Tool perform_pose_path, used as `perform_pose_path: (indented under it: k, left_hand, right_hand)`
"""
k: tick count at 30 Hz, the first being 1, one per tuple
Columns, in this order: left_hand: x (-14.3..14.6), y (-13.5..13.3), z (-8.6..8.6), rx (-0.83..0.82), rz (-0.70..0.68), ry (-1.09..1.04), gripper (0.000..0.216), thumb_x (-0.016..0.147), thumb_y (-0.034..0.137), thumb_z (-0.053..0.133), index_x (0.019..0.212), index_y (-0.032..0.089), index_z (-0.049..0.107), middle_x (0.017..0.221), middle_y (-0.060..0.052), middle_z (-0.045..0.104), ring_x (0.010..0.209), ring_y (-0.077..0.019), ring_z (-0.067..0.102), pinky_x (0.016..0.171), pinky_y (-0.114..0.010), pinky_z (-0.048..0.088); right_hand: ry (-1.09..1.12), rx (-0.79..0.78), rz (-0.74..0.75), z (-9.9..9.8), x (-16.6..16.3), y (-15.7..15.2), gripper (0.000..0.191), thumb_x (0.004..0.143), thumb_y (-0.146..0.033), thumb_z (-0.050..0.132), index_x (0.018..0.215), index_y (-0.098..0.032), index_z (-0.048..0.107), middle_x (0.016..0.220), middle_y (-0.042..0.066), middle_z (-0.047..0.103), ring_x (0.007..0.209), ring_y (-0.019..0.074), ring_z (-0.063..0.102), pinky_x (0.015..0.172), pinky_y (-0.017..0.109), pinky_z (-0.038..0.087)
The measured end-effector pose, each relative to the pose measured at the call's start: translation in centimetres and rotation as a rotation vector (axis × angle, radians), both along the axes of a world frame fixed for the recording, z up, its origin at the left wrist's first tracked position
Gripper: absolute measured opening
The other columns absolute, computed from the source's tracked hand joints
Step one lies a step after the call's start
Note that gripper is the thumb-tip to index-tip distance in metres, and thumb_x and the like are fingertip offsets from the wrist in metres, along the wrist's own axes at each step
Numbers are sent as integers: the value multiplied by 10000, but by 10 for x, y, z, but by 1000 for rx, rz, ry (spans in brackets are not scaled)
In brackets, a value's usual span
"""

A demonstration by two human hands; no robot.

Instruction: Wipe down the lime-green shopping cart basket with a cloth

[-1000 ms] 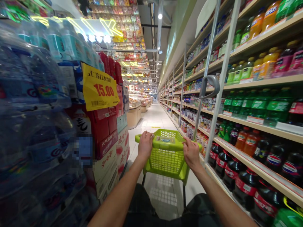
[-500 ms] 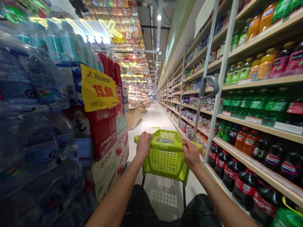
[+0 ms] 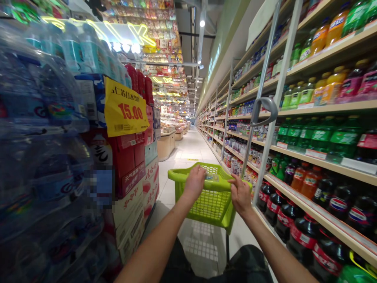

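A lime-green shopping cart point(image 3: 203, 204) stands right in front of me, its handle bar crossing between my hands. My left hand point(image 3: 194, 181) is closed over the handle near its middle, beside the small label there. Farther right, my right hand point(image 3: 240, 195) grips the handle near its right end, with the fingers curled over the bar and partly hidden. Through the holes in the cart's side I see the pale floor point(image 3: 169, 196) beneath it.
On the right run long shelves point(image 3: 321, 157) with soda bottles, and a ladder rail with a grey handle point(image 3: 263, 112). Stacked drink cartons point(image 3: 129, 157) and wrapped water bottles point(image 3: 44, 157) stand close on the left, with a yellow price sign point(image 3: 125, 108). A tiled aisle point(image 3: 191, 141) leads ahead.
My left hand has slid along the handle from its left end toward the middle. My right hand stays near the right end. The view has shifted slightly.
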State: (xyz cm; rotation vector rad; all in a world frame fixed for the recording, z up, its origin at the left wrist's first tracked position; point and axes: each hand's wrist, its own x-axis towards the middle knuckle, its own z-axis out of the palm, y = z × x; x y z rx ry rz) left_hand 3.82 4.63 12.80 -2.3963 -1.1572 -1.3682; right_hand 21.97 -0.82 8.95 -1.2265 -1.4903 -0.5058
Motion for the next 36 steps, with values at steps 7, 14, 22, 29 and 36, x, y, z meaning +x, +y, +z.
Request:
perform_pose_path:
  k: [7, 14, 22, 29, 36]
  left_hand:
    - [41, -16, 4, 27, -56, 161, 166, 834, 170, 433, 920, 154, 573, 1118, -107, 525, 1054, -198, 473, 918, -351, 394]
    - [11, -4, 8, -89, 49, 25, 199, 848, 189, 408, 941, 174, 583, 1123, -90, 516, 1047, -182, 480, 924, -335, 390]
    - [45, -16, 0, 59, -71, 155, 163, 816, 148, 448, 923, 160, 570, 1133, -102, 524, 1068, -203, 467, 925, -373, 394]
    - [-7, 5, 7, -72, 117, -21, 213, 829, 127, 396, 920, 155, 586, 1129, -115, 513, 1039, -207, 488, 905, -395, 411]
    - [41, -14, -4, 110, -117, 139, 196, 826, 157, 441, 978, 168, 565, 1147, -113, 527, 1101, -204, 462, 934, -384, 400]
  right_hand:
    - [53, -1, 0, 4, -3, -1, 345, 801, -254, 341, 1119, -185, 456, 822, 21, 670, 816, 211, 591, 835, 417, 340]
    - [66, -56, 99, 7, -1, -4, 379, 784, -244, 356, 1150, -181, 428, 833, 28, 672, 801, 206, 603, 836, 422, 364]
    - [70, -60, 150, 10, -15, -1, 412, 782, -232, 366, 1189, -184, 404, 834, 34, 673, 822, 208, 610, 822, 422, 391]
    - [92, -73, 162, 12, -15, -3, 400, 779, -227, 364, 1175, -191, 410, 819, 20, 672, 817, 205, 609, 837, 436, 391]
    - [48, -71, 101, 6, -11, -1, 401, 806, -249, 334, 1198, -190, 392, 826, 23, 674, 860, 217, 597, 823, 445, 381]
